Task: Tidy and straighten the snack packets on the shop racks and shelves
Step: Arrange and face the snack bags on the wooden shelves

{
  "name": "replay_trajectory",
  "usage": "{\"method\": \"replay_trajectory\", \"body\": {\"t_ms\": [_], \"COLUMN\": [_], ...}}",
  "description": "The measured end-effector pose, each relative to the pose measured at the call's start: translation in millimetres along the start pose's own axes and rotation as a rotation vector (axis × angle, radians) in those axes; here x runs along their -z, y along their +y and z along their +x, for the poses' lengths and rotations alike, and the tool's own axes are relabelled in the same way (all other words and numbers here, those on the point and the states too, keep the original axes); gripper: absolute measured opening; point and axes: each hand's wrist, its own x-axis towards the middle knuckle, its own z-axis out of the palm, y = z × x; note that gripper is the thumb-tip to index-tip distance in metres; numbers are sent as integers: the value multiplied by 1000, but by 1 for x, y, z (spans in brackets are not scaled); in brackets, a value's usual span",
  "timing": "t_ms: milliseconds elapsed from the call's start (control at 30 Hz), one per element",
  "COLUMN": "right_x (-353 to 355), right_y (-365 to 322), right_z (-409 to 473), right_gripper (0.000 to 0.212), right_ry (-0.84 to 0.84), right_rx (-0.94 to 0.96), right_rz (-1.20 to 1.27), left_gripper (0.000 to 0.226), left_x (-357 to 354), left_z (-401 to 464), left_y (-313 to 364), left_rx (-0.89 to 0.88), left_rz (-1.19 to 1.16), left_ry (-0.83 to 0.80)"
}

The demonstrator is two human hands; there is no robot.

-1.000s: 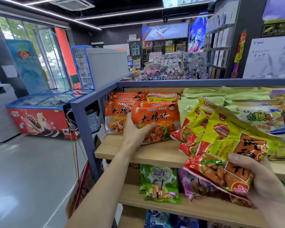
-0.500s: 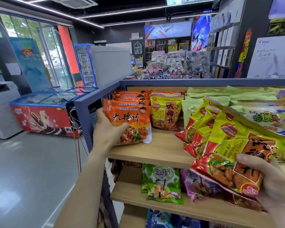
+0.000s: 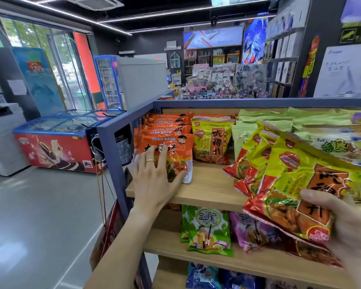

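Presently left hand (image 3: 154, 180), fingers straight, presses glossy orange snack packets (image 3: 171, 151) at 10 o'clock; right hand (image 3: 346, 232) grips fanned yellow-red foil packets (image 3: 296, 184) at 4 o'clock.

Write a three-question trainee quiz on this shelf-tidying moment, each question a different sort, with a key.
1. True or false: the left hand lies flat with spread fingers on the front orange packet.
2. Multiple choice: the right hand holds A) a fan of yellow-and-red packets, B) a green packet, C) nothing.
3. Fill in: the upright yellow packet on the top shelf stands directly to the ______ of the orange stack, as the camera sees it.

Key: 1 true; 2 A; 3 right.
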Motion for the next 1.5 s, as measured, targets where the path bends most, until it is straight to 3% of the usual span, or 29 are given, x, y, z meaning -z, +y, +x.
{"method": "replay_trajectory", "body": {"t_ms": [300,500,600,733,800,933,1067,1233,1300,1400,1500], "right_x": [-7,-4,-2,-1,-7,-32,-60,-83,-87,-85,-84], "right_y": [-5,-7,-5,0,4,7,16,36,51,70,79], "right_z": [0,1,1,10,16,30,50,75,86,98,95], "right_gripper": [31,67,83,48,49,47,59,36,50,92,104], "right_ry": [-42,-56,-69,-116,-130,-179,-209,-168,-177,-142,-80], "right_rx": [-25,-34,-17,9,32,102,114,188,243,265,333], "right_rz": [-14,-38,-55,-62,-74,-137,-296,-443,-584,-755,-806], "left_gripper": [59,58,61,81,99,112,105,98,102,109,106], "left_x": [2,0,20,68,82,83,71,53,43,28,17], "left_z": [-6,-12,-17,-32,-38,-35,-26,-8,-3,1,-2], "left_y": [9,12,27,69,84,80,62,49,47,47,50], "left_rx": [-16,-12,-48,-159,-221,-220,-126,-51,-27,-30,-31], "left_rz": [-15,-105,-372,-996,-1108,-1157,-1086,-935,-869,-723,-679], "left_ry": [95,98,91,-239,-368,-394,-260,-260,-291,-354,-377]}}
